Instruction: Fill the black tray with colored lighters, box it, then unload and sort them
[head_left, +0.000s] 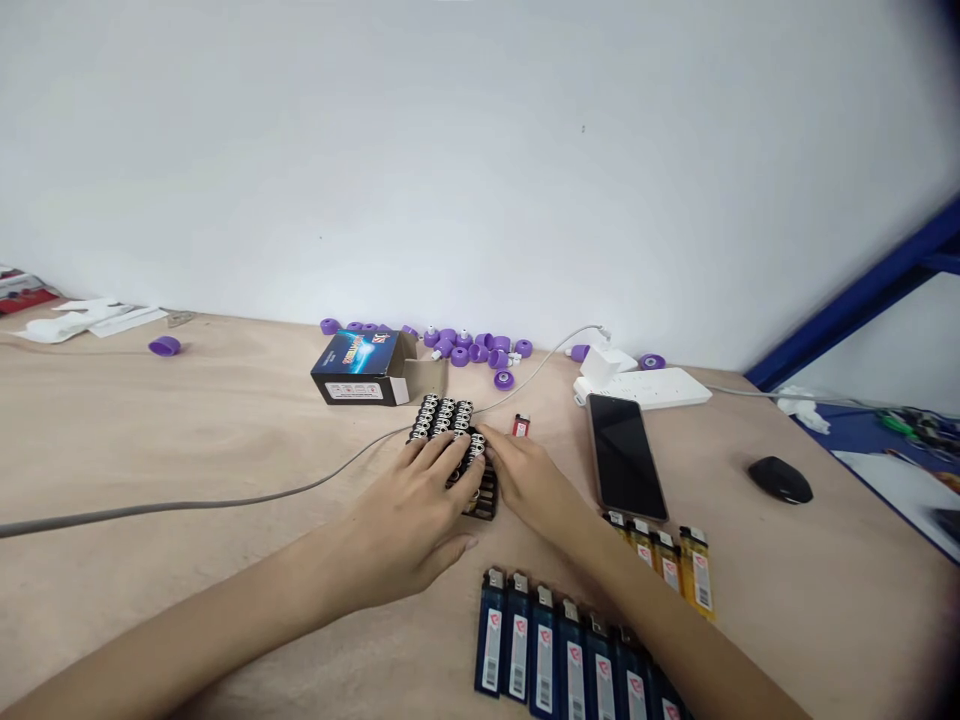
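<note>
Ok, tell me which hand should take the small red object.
Right, probably: the right hand lies closest to the small red object, while the left hand is farther off, its fingers spread over the black cylinder rack.

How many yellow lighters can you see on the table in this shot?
4. The yellow lighters lie in a row below the phone, the leftmost partly behind the right forearm; more may be hidden under that arm.
</note>
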